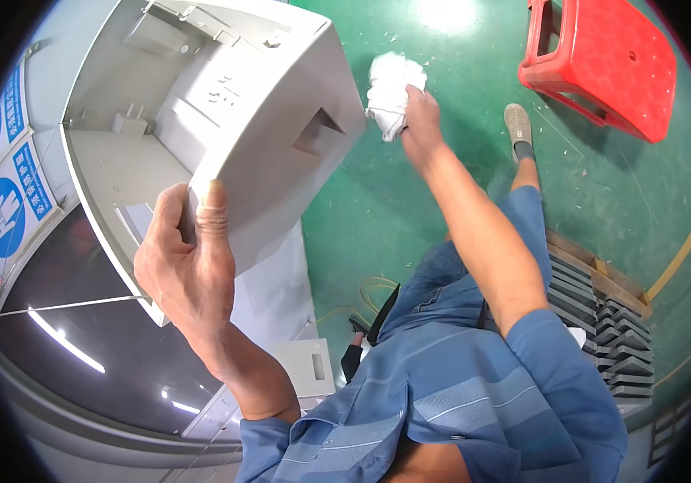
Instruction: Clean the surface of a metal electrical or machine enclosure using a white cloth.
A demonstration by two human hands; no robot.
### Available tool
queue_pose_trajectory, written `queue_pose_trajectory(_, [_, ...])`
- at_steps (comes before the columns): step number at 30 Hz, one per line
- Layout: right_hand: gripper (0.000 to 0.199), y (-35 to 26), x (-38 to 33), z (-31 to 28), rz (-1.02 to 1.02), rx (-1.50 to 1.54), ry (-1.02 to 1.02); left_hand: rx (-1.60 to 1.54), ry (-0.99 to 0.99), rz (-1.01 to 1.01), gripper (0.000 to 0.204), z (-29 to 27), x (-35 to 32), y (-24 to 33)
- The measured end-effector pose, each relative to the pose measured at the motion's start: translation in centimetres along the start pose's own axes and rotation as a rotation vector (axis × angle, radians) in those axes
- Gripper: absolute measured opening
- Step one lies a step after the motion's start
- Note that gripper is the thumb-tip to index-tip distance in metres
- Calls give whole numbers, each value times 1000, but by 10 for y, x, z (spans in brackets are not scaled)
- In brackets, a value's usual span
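My left hand point(188, 270) grips the near rim of a large, pale grey plastic housing point(261, 181), with the thumb over the outer wall. The housing is tilted, its hollow inside facing left, where ribs and small posts show. A rectangular recess is set into its outer side. To the right of the housing, my right hand point(422, 121) is closed on a bunched white cloth point(394, 84), held out over the green floor, close to the housing's outer wall. The fingertips of my left hand inside the rim are partly hidden.
A red plastic stool point(623, 60) lies at the far right on the green floor point(474, 60). Grey slatted parts point(623, 346) are stacked by a wooden pallet point(559, 243) at right. Another pale grey part point(295, 366) sits near my left elbow. Blue and white signs point(7, 209) line the left.
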State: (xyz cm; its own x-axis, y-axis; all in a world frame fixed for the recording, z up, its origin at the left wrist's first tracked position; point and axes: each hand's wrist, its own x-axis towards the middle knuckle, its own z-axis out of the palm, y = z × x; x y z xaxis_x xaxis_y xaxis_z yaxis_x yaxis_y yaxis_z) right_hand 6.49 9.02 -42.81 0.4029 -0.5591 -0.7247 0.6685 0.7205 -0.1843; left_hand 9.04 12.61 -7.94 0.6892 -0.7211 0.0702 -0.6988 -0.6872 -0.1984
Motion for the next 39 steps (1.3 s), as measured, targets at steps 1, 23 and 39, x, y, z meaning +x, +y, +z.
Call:
queue_pose_trajectory(1, [30, 12, 7, -10, -3, -187, 48, -3, 2, 12, 38, 1, -2, 0])
queue_pose_trajectory(23, [18, -32, 18, -12, 58, -93, -158, 77, -25, -16, 36, 14, -23, -39])
queue_pose_trajectory(39, [24, 66, -98, 5, 226, -1116, -181, 10, -65, -42, 33, 15, -40, -52])
